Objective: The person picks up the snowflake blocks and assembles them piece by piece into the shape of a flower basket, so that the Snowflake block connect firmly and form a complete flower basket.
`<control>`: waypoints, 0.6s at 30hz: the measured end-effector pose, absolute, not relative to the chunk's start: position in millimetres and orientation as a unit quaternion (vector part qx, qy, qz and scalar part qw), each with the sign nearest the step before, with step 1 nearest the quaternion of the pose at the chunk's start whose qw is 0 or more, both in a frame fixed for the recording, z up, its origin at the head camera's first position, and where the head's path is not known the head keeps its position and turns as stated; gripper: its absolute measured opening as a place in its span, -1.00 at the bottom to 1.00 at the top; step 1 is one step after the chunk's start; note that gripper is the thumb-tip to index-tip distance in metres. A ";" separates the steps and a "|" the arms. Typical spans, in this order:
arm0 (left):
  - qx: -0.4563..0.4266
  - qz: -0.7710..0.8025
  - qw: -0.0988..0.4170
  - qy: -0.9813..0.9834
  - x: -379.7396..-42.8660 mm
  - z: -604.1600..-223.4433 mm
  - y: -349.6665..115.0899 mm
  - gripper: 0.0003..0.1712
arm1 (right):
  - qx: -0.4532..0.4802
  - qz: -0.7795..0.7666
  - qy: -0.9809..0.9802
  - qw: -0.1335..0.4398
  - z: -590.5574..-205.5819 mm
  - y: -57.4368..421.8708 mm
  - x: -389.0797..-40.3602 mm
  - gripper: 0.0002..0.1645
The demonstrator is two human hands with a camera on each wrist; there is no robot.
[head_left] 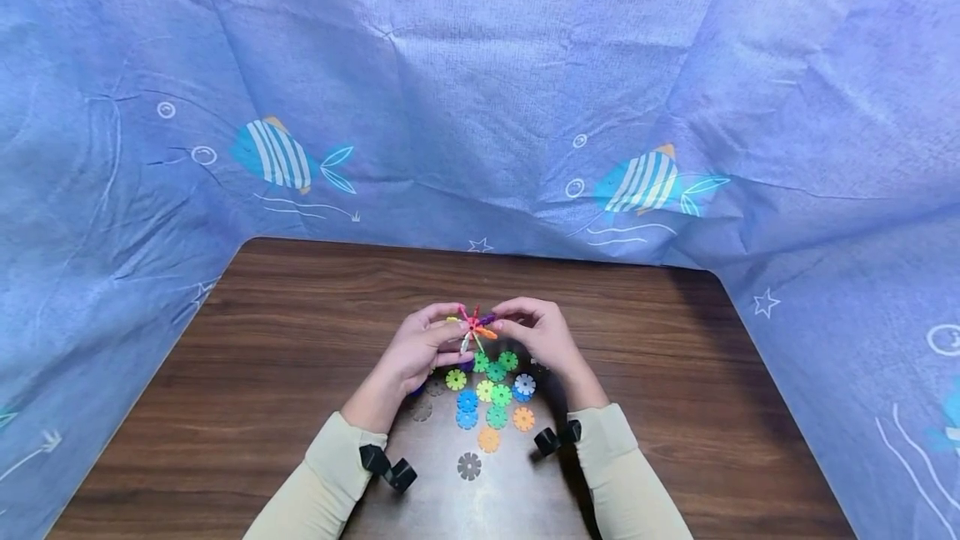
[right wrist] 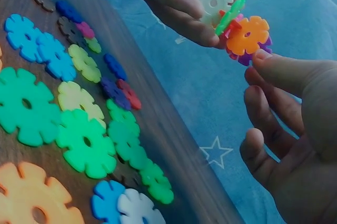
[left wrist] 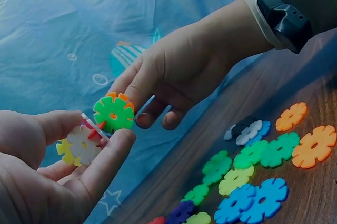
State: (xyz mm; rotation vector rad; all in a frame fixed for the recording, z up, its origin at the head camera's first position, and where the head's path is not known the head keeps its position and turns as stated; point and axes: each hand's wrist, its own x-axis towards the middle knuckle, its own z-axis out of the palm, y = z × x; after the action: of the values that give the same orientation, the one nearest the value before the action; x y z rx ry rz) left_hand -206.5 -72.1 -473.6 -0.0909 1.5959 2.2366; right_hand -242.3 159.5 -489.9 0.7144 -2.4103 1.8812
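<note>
Above the table, my left hand (head_left: 417,348) grips a cluster of notched plastic discs (head_left: 473,324) slotted together around a red centre. Its discs point outward in several colours. In the left wrist view a green disc (left wrist: 113,114) and a white disc (left wrist: 83,145) stand out, the white one between my left thumb and fingers. From the other side, my right hand (head_left: 542,333) pinches a purple disc (right wrist: 263,45) of the cluster with thumb and index finger. An orange disc (right wrist: 248,36) sits right by the right thumb (right wrist: 279,69). My other right fingers hang loosely bent.
Loose notched discs lie on the dark wood table (head_left: 300,290) between my forearms: green (head_left: 497,416), blue (head_left: 467,418), orange (head_left: 489,440) and several more, some overlapping. A dark grey disc (head_left: 469,466) lies closest to me. Blue fish-printed cloth (head_left: 480,107) hangs behind the table.
</note>
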 end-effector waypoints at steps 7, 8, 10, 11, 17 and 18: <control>-0.046 0.804 0.188 0.562 -206.3 -470.9 -72.7 -0.42 | 0.190 0.584 -0.789 0.005 -483.3 173.9 -239.4 -0.69; -0.046 0.805 0.187 0.561 -206.6 -471.1 -73.4 -0.40 | 0.185 0.571 -0.799 0.004 -482.5 176.3 -238.8 -0.71; -0.044 0.807 0.185 0.559 -207.1 -470.6 -75.0 -0.36 | 0.186 0.538 -0.822 -0.007 -481.2 180.6 -238.2 -0.75; -0.043 0.806 0.183 0.561 -207.5 -470.5 -76.0 -0.35 | 0.191 0.514 -0.836 -0.014 -481.1 182.3 -238.5 -0.77; -0.048 0.808 0.178 0.560 -208.6 -465.6 -80.8 -0.41 | 0.255 0.363 -0.894 -0.064 -482.1 187.2 -243.2 -0.78; -0.049 0.808 0.178 0.560 -208.7 -464.6 -81.4 -0.41 | 0.265 0.344 -0.898 -0.073 -482.8 187.7 -244.0 -0.78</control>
State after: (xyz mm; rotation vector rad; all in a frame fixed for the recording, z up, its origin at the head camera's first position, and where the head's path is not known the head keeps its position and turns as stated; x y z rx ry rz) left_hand -208.7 -81.4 -464.6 -0.1389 1.5830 2.2851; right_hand -244.0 187.7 -482.8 0.8734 -2.9594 1.1335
